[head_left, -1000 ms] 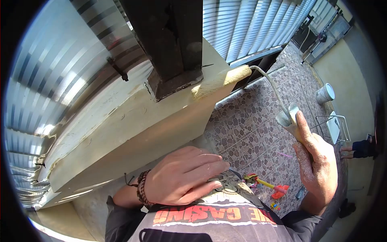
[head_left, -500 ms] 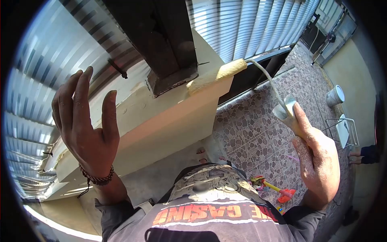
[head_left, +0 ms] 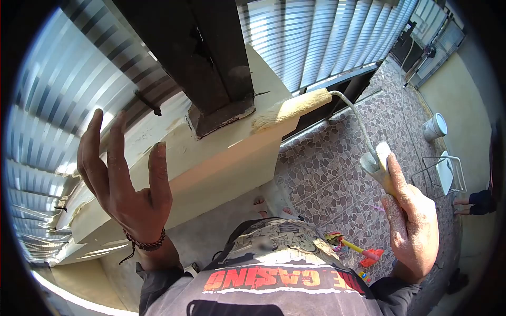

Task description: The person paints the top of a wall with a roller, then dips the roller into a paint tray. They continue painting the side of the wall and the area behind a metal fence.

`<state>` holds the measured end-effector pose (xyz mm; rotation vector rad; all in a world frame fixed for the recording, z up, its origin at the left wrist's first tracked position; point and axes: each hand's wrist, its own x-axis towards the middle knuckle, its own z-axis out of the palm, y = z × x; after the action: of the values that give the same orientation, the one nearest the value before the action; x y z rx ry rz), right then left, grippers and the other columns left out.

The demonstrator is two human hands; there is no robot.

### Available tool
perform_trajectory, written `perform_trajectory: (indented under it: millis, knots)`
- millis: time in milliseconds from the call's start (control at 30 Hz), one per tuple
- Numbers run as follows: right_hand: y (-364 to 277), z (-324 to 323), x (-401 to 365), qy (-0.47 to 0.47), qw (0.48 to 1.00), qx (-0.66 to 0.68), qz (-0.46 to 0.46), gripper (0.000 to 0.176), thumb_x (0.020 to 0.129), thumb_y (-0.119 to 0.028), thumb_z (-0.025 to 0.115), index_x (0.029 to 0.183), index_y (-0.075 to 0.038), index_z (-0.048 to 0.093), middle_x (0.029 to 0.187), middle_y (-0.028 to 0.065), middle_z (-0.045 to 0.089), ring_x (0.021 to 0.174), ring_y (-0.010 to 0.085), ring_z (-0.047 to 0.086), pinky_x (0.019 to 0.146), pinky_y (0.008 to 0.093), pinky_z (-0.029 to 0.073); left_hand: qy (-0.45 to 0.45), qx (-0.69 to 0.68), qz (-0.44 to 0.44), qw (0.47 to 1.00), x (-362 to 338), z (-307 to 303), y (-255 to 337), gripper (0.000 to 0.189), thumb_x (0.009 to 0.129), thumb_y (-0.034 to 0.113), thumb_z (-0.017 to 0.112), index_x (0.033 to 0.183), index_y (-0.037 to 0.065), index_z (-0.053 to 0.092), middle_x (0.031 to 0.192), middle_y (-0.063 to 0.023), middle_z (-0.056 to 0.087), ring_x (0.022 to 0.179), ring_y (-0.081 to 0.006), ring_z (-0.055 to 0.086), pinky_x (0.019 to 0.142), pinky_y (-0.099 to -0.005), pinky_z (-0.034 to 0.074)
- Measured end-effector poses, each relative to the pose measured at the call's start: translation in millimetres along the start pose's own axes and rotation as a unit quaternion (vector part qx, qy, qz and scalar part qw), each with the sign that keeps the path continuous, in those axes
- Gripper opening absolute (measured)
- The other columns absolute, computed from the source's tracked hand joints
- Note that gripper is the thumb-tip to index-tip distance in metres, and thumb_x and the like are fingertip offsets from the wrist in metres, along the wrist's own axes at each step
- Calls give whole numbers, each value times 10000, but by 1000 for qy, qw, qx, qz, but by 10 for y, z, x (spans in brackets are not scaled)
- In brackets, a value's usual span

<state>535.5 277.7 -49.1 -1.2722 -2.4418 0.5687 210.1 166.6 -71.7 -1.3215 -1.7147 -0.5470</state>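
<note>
My right hand (head_left: 414,224) is closed around the handle of a paint roller. The roller's cream-coloured sleeve (head_left: 295,109) lies on the top of the pale ledge (head_left: 226,171), to the right of the dark metal post's base (head_left: 221,116). A bent wire frame (head_left: 360,118) joins the sleeve to the handle. My left hand (head_left: 129,184), with a braided bracelet at the wrist, is raised over the ledge's left part, fingers apart and holding nothing.
Corrugated translucent sheets (head_left: 316,42) stand behind the ledge. On the patterned floor (head_left: 327,163) at the right are a white bucket (head_left: 435,127), a small white chair (head_left: 446,173) and colourful toys (head_left: 369,256). Another person's feet and dark clothing (head_left: 480,201) show at the far right.
The roller sleeve has shifted slightly right and down in view. My left hand has moved a little right and down. The post and ledge have shifted slightly in the view too.
</note>
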Motion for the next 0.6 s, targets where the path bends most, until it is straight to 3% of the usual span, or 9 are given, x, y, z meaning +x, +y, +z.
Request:
perform_trajectory:
  millis: [133, 600]
  knots:
    - [-35, -3, 63, -11, 1000, -20, -15, 603, 809, 19, 612, 1379, -132, 484, 645, 160, 465, 540, 304, 516, 538, 379, 428, -13, 44, -3, 999, 20, 74, -29, 437, 819, 160, 688, 1233, 54, 597, 1389, -142, 485, 1315, -362, 410, 1067, -481, 339]
    - [-167, 13, -10, -12, 997, -81, -2, 609, 798, 45, 604, 1374, -114, 488, 654, 164, 459, 511, 309, 502, 497, 391, 410, -20, -23, -44, 999, -15, 108, -51, 445, 819, 156, 687, 1246, 69, 595, 1383, -151, 491, 1350, -372, 359, 1089, -525, 306]
